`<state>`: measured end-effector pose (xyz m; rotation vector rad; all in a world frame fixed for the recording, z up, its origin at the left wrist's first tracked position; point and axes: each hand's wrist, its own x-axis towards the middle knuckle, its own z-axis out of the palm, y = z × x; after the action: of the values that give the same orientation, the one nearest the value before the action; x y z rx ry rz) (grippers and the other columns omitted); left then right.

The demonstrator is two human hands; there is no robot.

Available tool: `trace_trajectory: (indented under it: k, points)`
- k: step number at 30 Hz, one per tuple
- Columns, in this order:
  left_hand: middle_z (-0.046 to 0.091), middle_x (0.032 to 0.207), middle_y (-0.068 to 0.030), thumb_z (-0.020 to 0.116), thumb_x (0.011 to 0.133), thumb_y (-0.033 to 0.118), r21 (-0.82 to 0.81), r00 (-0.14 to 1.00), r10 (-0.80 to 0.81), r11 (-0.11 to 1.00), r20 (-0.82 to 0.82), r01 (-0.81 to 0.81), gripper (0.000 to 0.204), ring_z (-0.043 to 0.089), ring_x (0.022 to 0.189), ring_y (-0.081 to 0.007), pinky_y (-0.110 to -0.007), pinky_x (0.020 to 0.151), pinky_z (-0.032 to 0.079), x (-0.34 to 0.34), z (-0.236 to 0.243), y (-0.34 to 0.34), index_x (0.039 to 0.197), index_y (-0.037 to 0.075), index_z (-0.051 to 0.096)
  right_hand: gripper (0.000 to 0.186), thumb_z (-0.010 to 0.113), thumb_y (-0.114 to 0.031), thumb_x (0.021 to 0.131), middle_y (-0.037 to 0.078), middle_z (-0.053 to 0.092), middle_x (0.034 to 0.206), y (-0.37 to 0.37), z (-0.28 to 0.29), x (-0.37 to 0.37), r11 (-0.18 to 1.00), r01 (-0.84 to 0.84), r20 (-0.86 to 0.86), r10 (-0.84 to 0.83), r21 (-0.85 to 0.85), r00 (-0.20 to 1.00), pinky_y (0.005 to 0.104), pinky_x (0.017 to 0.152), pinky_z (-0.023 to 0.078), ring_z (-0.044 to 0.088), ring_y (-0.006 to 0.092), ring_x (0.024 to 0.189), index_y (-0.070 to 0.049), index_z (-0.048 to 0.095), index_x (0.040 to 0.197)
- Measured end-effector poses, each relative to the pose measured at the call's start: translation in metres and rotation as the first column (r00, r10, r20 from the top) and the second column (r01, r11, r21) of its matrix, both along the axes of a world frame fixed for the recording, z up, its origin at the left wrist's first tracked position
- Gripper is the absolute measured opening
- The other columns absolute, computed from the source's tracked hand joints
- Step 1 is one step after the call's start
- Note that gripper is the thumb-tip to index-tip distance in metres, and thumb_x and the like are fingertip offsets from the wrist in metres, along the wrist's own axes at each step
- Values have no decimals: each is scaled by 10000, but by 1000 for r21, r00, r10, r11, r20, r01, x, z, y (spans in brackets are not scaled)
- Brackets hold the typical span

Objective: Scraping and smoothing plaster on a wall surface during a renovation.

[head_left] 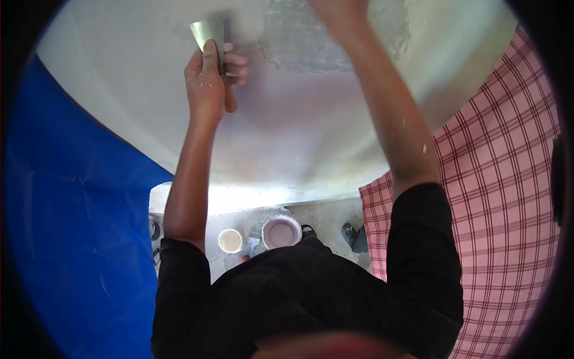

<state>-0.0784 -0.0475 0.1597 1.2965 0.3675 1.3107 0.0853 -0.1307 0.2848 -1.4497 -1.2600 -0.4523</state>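
Left hand (206, 87): gripping scraper (208, 35), blade pointing away from forearm; contact with pale wall (287, 137) unclear. Right hand (341, 11): cropped, blurred; grip cannot be told. Gray patch (299, 39) between hands. Below hands: white tub (230, 231), pink bucket (267, 224). Left of hands: blue sheet (72, 197); right: checked cloth (496, 179).

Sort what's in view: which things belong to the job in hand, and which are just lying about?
Job in hand:
scraper, in the left hand
pale surface, right hand over its grey patch

Seemingly lying about:
tub and bucket on the floor
blue sheet and checked cloth alongside
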Motion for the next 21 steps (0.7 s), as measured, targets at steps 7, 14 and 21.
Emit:
trace_trajectory:
  k: [7,14,21]
  points:
    - [537,671,-18,402,1085,269,-23,983,-127,992,-135,125,270,441,506,-91,-253,443,376,0,-13,8,1050,41,542,579,592,-220,927,272,417,1474,23,7,140,563,465,258,-782,684,567,553,1130,300,393,448,1356,-4,435,1441]
    - [561,675,-41,481,1057,234,41,950,-179,980,-255,196,198,456,483,-93,-249,433,394,28,-22,-15,979,53,506,687,581,-267,941,236,278,1595,-1,-11,149,614,547,301,-775,570,556,593,1166,229,277,446,1446,-47,323,1538]
    - [553,671,-24,490,1055,244,80,951,-87,990,-298,116,221,440,472,-85,-260,425,392,36,-22,-1,966,42,513,700,598,-236,928,234,280,1595,7,-8,143,630,504,327,-758,591,565,592,1177,210,268,448,1453,-23,319,1533]
